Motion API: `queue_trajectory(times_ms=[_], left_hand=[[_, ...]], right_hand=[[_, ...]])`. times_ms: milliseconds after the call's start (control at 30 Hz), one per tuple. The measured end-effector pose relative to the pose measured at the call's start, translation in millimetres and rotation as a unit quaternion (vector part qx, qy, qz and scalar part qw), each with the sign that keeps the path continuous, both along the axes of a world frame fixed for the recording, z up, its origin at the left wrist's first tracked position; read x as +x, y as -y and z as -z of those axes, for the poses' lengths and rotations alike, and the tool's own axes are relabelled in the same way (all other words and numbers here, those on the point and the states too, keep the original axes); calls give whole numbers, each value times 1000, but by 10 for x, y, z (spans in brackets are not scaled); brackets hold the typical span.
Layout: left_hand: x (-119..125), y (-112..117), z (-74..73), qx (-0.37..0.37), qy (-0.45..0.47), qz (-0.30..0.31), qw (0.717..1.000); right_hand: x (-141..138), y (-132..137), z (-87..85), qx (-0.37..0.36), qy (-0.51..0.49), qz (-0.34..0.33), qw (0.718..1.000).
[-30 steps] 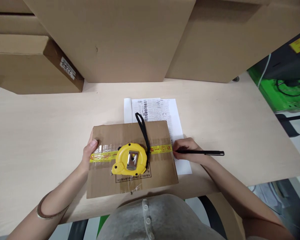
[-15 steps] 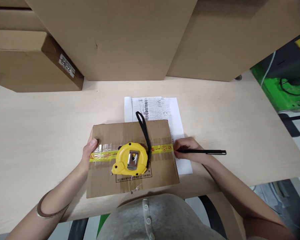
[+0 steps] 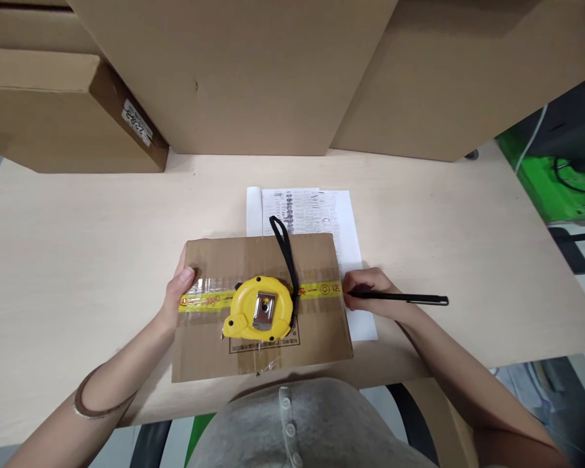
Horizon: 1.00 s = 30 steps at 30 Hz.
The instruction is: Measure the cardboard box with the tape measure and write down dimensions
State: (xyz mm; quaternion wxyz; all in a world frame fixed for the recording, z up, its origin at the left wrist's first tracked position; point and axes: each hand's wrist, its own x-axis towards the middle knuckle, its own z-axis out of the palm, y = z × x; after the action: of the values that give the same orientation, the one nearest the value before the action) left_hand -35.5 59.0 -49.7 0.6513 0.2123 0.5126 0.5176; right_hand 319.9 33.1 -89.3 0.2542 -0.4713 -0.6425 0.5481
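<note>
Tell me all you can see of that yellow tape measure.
The yellow tape measure is a rounded plastic case lying flat, its metal belt clip facing up. A black wrist strap trails from it toward the paper. It rests on the taped cardboard box, over the yellow tape strip. Neither hand touches it.

View drifts; hands and box barely shift

The whole scene slides slightly right and the stacked boxes (image 3: 234, 71) at the desk's (image 3: 68, 260) far edge fill more of the top as the head camera tilts. The right hand (image 3: 370, 294) with the black pen (image 3: 404, 299) edges a touch toward the desk's right edge on the paper (image 3: 355, 260); the small carton (image 3: 258, 305) shows no real displacement.
</note>
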Motion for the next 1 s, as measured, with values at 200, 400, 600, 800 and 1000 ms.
queue_trajectory(times_ms=[200, 400, 600, 800, 1000], left_hand=[[-17, 6, 26, -13, -13, -3, 1000], [-32, 8, 45, -4, -6, -1, 1000], [-48, 22, 97, 42, 25, 12, 999], [-60, 6, 125, 59, 29, 14, 998], [-65, 10, 126, 71, 27, 21, 997]], right_hand=[[0, 2, 4, -1, -2, 2, 1000], [-2, 0, -7, -1, -6, 0, 1000], [6, -1, 11, 3, -7, 1, 1000], [8, -4, 25, 16, 0, 1, 1000], [11, -2, 16, 20, 7, -2, 1000]])
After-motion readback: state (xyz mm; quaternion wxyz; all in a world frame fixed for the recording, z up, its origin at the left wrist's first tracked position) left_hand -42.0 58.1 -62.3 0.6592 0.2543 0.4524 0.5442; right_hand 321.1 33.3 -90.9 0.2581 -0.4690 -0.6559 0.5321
